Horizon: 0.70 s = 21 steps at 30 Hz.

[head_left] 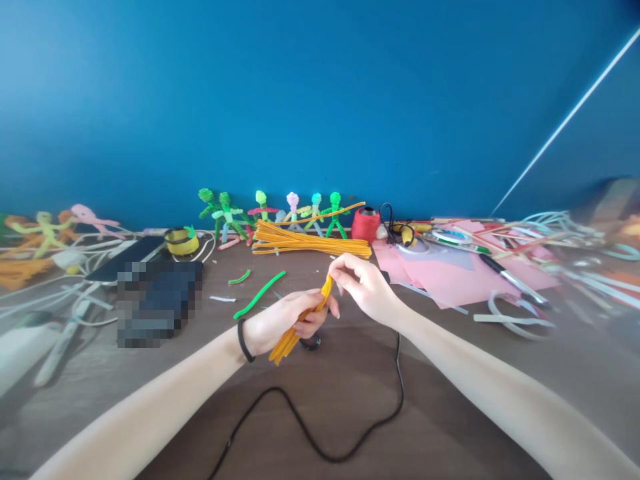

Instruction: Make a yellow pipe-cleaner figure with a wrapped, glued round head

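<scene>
1. Nearest the camera: two bare forearms reaching in from the near edge, with a black cable looping between them over the brown table.
2. Left hand: closed in a fist around the lower half of a bundle of orange pipe cleaners, with a black wristband on the wrist. Bundle held tilted above the middle of the table, its loose ends pointing near and left.
3. Right hand: thumb and fingertips pinched shut on the bundle's upper end, just right of the left hand and touching it.
4. Step in hand, as a judgement: shaping the top of the bundle, by either a bend or a twist. Cannot tell which.
5. Next move, as a judgement: calls for a firm left-hand clamp so the stems neither slide nor fan out, and a small, controlled turn at the right-hand pinch.
6. Containers: no box, tray or jar to be made out, and the supplies lie loose.
   - Yellow round object, far and left of centre, with a green scrap on it. Roll or small cup, cannot tell.
   - Red thread spool standing far, right of centre.
7. Farther back:
   - A loose stack of orange pipe cleaners lying flat.
   - Behind it, a row of pipe-cleaner figures against the blue wall.
   - A green pipe cleaner piece just left of the hands.
   - Pink paper to the right.
</scene>
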### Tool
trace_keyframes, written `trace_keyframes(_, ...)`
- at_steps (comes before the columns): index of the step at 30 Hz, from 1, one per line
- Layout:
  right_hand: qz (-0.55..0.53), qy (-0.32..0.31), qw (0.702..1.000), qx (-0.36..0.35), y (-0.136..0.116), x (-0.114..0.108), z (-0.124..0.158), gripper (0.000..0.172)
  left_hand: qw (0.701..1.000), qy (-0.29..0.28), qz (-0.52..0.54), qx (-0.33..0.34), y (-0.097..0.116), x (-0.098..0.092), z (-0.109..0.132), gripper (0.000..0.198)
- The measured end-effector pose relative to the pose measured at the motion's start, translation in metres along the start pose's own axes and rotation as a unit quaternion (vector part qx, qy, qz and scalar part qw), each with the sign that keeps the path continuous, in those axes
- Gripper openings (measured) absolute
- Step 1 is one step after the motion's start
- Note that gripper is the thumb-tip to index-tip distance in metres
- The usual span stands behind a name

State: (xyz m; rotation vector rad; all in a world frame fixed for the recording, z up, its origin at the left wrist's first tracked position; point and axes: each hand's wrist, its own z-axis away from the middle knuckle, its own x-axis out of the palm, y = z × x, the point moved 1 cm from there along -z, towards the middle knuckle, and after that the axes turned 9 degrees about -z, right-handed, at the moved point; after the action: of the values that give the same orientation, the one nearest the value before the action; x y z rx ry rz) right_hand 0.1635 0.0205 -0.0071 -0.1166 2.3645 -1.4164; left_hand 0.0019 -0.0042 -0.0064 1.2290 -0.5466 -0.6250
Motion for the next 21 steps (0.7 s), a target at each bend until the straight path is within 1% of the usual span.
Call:
trace_keyframes(2, -0.031, -0.003, 0.999, 0.013, 0.0013, -0.0001, -0.0011, 0.017, 1.000, 0.005, 0.005, 0.003, -0.0008, -0.0009, -0.0009, 0.027)
trace_keyframes(5, -0.092, -0.008, 0.995, 0.035, 0.0033, -0.0006, -0.0028, 0.022, 0.999, 0.030, 0.008, 0.018, -0.0032, -0.0029, -0.0030, 0.026)
trace_keyframes(7, -0.113, -0.013, 0.993, 0.041, 0.0042, -0.0003, -0.0030, 0.025, 0.999, 0.045, 0.007, 0.028, -0.0048, -0.0035, -0.0043, 0.027)
trace_keyframes(12, -0.101, -0.030, 0.994, 0.041, 0.0060, 0.0032, 0.0000, 0.025, 0.997, 0.076, -0.008, 0.030, -0.0062, -0.0031, -0.0053, 0.027)
trace_keyframes(16, -0.109, -0.054, 0.992, 0.040, 0.0051, 0.0064, 0.0017, 0.026, 0.996, 0.078, -0.026, 0.031, -0.0065, -0.0026, -0.0058, 0.025)
trace_keyframes(21, -0.067, -0.050, 0.996, 0.034, 0.0024, 0.0076, 0.0013, 0.021, 0.992, 0.097, -0.072, 0.030, -0.0048, 0.0012, -0.0060, 0.023)
